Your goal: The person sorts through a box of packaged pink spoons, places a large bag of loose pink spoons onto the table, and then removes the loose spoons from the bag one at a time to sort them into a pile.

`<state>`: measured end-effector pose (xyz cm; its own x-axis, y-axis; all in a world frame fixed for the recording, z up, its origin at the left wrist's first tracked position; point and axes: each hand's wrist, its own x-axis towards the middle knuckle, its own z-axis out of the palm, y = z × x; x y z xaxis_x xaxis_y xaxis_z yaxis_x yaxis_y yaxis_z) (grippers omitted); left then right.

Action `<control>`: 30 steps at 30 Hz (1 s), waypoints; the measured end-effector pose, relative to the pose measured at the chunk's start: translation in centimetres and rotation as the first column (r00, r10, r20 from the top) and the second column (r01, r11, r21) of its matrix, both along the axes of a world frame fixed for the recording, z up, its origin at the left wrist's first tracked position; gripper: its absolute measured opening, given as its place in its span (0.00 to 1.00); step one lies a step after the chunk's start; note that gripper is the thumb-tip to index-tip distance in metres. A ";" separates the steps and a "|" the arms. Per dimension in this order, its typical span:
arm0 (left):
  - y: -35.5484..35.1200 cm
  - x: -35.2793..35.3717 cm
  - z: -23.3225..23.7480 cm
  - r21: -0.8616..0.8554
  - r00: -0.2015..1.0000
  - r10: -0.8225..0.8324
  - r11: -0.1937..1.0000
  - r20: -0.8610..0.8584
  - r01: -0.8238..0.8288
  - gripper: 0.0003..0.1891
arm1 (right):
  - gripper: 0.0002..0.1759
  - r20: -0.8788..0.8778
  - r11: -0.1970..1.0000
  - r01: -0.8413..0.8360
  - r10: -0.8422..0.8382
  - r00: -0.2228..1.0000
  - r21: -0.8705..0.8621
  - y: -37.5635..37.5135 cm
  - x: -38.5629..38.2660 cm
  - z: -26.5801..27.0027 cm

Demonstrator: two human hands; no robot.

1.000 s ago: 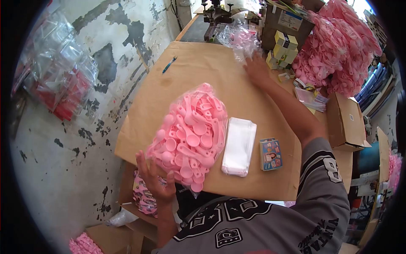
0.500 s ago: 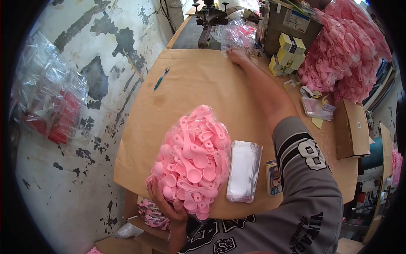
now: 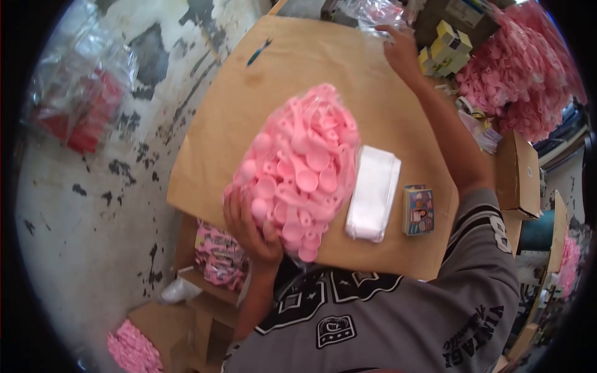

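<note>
Pink plastic scoops fill a clear bag of scoops (image 3: 301, 168) that sits in the middle of the frame, its lower end lifted off the brown paper-covered table (image 3: 292, 74). The left hand (image 3: 252, 227), at lower centre-left, grips that lower end from beneath, fingers curled tight around the bulging plastic. The bag leans up and to the right across the paper.

Just right of the bag, touching its side, lies 1 flat stack of clear sleeves (image 3: 373, 193). Beside that, further right, is a small pack of printed cards (image 3: 420, 211).

The right hand (image 3: 401, 50) is stretched to the top of the frame, well apart from the bag, fingers spread loosely and clasping nothing. Its fingertips lie close to a second clear bag (image 3: 372, 9) at the top edge; whether they touch it cannot be told.

A blue pen (image 3: 258, 51) lies on the paper at upper left. Yellow boxes (image 3: 451, 46) stand right of the right hand, with a heap of pink scoops (image 3: 522, 81) behind them at upper right. A cardboard box (image 3: 519, 177) sits at the right edge.
</note>
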<state>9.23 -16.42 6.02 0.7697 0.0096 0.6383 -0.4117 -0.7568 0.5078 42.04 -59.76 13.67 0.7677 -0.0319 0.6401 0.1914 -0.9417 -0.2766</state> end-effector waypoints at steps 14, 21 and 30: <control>-1.1 -0.8 0.4 0.034 0.999 0.049 0.998 0.018 -0.050 0.31 | 0.26 -0.326 0.716 -0.684 0.686 0.651 0.139 14.8 -20.5 5.4; -3.5 -2.0 1.2 0.039 0.997 0.074 0.997 -0.030 -0.073 0.32 | 0.13 -0.338 0.560 -0.827 0.790 0.512 0.056 15.7 -18.8 4.8; -3.5 0.5 1.6 0.072 0.994 0.076 0.995 -0.084 -0.070 0.31 | 0.11 -0.163 0.476 -0.736 0.874 0.458 0.482 11.9 -18.0 10.4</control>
